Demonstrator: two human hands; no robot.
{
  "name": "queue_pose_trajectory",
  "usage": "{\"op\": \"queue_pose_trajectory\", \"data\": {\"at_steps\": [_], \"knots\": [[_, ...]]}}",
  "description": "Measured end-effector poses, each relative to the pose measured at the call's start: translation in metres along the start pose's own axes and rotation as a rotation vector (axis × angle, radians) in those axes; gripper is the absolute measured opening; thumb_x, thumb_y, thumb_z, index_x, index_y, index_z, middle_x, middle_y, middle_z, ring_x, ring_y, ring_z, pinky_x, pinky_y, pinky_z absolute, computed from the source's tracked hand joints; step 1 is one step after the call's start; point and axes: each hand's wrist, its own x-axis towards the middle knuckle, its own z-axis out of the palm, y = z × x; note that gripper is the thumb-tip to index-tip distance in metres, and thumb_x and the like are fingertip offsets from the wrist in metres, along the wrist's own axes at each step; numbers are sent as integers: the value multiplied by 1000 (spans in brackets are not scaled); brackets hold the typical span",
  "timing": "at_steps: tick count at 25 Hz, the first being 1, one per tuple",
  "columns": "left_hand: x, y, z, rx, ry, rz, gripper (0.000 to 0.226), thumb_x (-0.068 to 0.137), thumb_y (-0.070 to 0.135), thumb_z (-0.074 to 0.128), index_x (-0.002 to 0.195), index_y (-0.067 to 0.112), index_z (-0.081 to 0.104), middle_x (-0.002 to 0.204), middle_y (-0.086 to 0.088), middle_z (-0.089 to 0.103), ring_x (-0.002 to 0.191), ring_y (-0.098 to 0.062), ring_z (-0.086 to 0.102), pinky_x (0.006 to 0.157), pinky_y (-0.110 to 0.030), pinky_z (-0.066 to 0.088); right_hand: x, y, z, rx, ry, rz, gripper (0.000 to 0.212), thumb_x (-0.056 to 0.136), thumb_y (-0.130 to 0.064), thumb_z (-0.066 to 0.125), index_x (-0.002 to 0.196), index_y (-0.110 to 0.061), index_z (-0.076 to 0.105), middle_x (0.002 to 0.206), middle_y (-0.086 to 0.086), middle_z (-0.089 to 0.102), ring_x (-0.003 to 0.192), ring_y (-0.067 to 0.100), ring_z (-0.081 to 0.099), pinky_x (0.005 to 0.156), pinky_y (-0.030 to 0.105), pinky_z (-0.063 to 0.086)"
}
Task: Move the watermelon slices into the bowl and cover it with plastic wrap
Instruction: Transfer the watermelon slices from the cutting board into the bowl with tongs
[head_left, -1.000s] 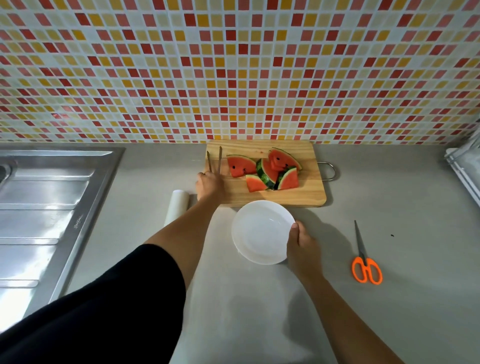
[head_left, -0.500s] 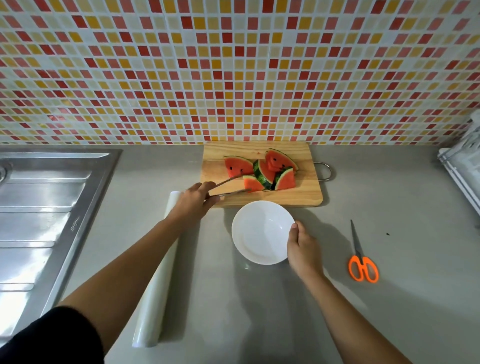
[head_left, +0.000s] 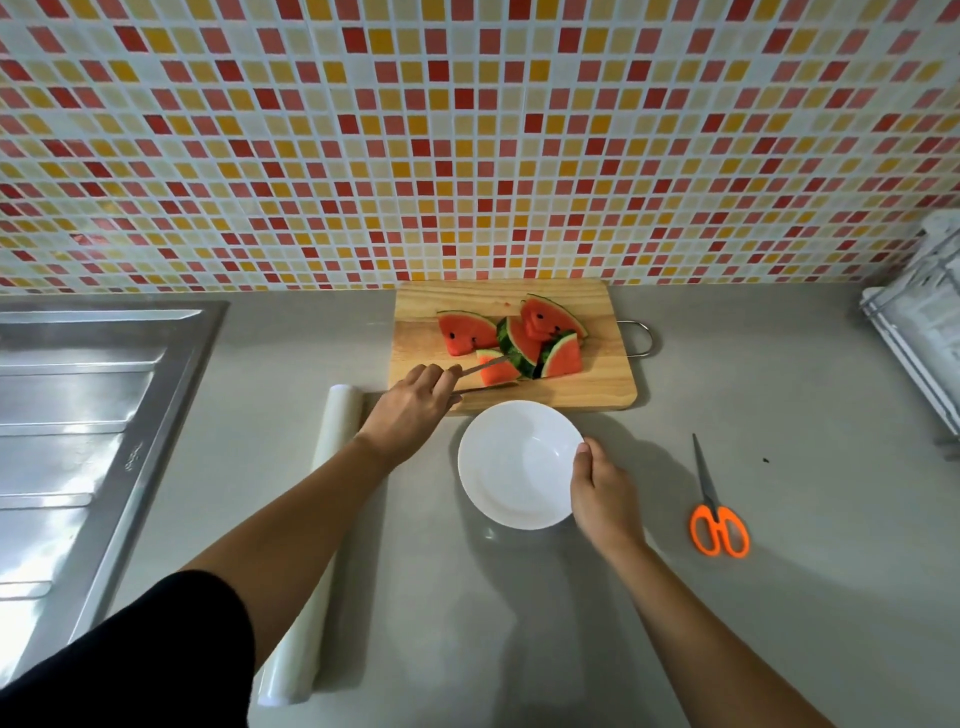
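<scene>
Your left hand (head_left: 415, 402) grips a pair of thin metal tongs (head_left: 480, 375) near the front left corner of the pale wooden cutting board (head_left: 597, 387). The two tong arms reach out on either side of the nearest small wedge of red watermelon with a green rind (head_left: 496, 370); whether they already press on it, you cannot tell from here. The other red watermelon slices (head_left: 540, 332) lie in a loose overlapping group toward the middle of the board, one flat slice (head_left: 465, 332) a little to the left of the rest. The board sits at the back edge of the grey counter (head_left: 779, 597), against the red, orange and yellow mosaic tile wall (head_left: 467, 130), with a metal loop handle (head_left: 641, 338) on its right end.

Your right hand (head_left: 605, 499) holds the right rim of the round white bowl (head_left: 511, 467), thumb over the edge. The bowl stands just in front of the board and has nothing in it.

A roll of clear plastic wrap (head_left: 322, 561) lies lengthwise on the counter to the left of the bowl, partly under your left forearm. Orange-handled scissors (head_left: 714, 512) lie well to the right of the bowl, blades pointing toward the wall. The stainless steel sink drainboard (head_left: 78, 415) fills the counter's left edge.
</scene>
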Motion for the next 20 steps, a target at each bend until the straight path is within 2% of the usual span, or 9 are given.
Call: {"op": "queue_pose_trajectory", "data": {"at_steps": [9,15,20], "knots": [[22,-9,9,102,88,149,26,84,12,67,105,-4,66,76,-16,64,63,-30,60,52,-35,50,-1,0,0,18,8,-17,32,98,-31,29,113,-17,54,85,1,60,86,28,58,69,29,36],[20,-22,10,194,130,118,31,77,7,75,104,-7,67,72,-17,63,59,-32,59,48,-35,50,-1,1,1,22,9,-12,33,97,-32,29,115,-18,54,96,6,66,90,28,59,72,29,38],[29,-21,17,291,108,173,38,71,5,78,107,-2,68,76,-12,66,61,-27,61,53,-32,52,-1,2,1,14,22,-26,30,97,-31,31,108,-16,55,83,0,61,81,25,59,68,28,36]]}}
